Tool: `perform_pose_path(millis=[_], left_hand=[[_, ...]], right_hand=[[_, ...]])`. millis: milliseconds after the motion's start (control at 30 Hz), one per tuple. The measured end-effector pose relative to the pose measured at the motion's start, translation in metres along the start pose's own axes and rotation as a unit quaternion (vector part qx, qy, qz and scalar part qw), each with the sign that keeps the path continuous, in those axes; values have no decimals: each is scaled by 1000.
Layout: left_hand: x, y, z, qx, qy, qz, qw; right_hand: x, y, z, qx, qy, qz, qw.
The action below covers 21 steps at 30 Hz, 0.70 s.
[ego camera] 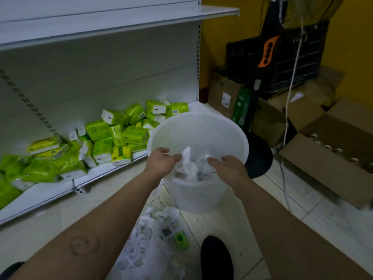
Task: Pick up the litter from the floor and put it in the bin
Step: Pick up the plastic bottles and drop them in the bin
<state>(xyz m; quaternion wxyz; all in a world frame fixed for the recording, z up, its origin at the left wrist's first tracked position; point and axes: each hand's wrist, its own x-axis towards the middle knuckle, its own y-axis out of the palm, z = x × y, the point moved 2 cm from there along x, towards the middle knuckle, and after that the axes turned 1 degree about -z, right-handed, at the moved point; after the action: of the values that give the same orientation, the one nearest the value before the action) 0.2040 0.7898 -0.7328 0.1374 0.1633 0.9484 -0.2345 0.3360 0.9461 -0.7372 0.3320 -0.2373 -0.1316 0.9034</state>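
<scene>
Head view: left hand and right hand meet over the bin, fingertips at crumpled litter inside it, grip not discernible; nearer the person than the hands, a plastic bag and green packet lie uncollected on the floor.

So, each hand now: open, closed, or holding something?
Left hand: holding the crumpled paper over the bin.
Right hand: cannot be told whether it holds anything.

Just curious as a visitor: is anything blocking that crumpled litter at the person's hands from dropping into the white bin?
Nothing visible does. The crumpled litter, between the left hand and right hand, is over the open mouth of the bin; no lid shows.
</scene>
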Motion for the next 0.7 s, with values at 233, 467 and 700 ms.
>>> perform_pose_path(millis=[233,467,700], left_hand=[[-27,-23,15,209,123,27,970],[-84,-96,30,289,160,-5,944],[-124,-165,74,283,115,-36,951]], right_hand=[[-16,7,10,-64,-66,36,995],[-71,24,38,-176,-124,87,973],[-133,97,52,-246,-190,130,941]])
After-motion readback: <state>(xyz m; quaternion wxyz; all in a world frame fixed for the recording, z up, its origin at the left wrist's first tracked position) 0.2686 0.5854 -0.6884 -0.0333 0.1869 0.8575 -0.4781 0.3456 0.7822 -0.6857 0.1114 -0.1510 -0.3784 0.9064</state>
